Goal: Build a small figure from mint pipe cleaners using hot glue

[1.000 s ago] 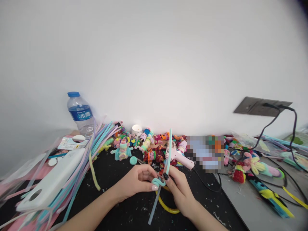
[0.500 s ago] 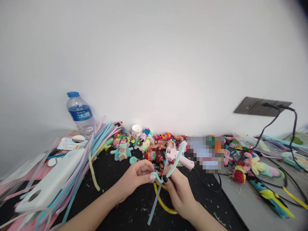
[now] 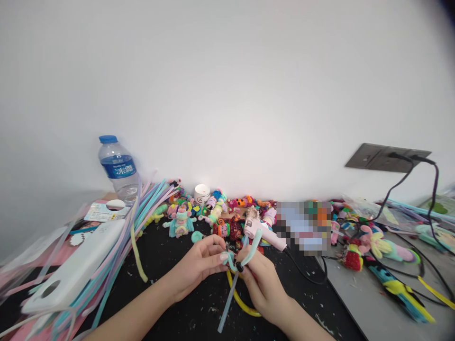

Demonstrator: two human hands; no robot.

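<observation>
Between my two hands is a light turquoise pipe cleaner [image 3: 255, 247], curled at its left end. My left hand [image 3: 202, 262] pinches that curl between thumb and fingers. My right hand [image 3: 262, 277] grips the strip further along, and its free end sticks up past the fingers. Just beyond my hands lies a pale pink glue gun [image 3: 265, 233], with a long translucent glue stick [image 3: 229, 300] running out of it toward me beneath the pipe cleaner. A yellow ring-like strip [image 3: 248, 309] lies on the black mat under my right hand.
Pipe cleaner bundles [image 3: 117, 251] and a white box-like piece [image 3: 76, 265] lie at left, with a water bottle [image 3: 118, 166] behind. Small fuzzy figures [image 3: 180, 221] and a paper cup [image 3: 202, 194] line the wall. Black cables [image 3: 435, 189] hang from the socket [image 3: 387, 157] at right.
The pipe cleaner's free end has dropped lower and shortened in view as it winds further into the curl. Both hands have drawn slightly closer together.
</observation>
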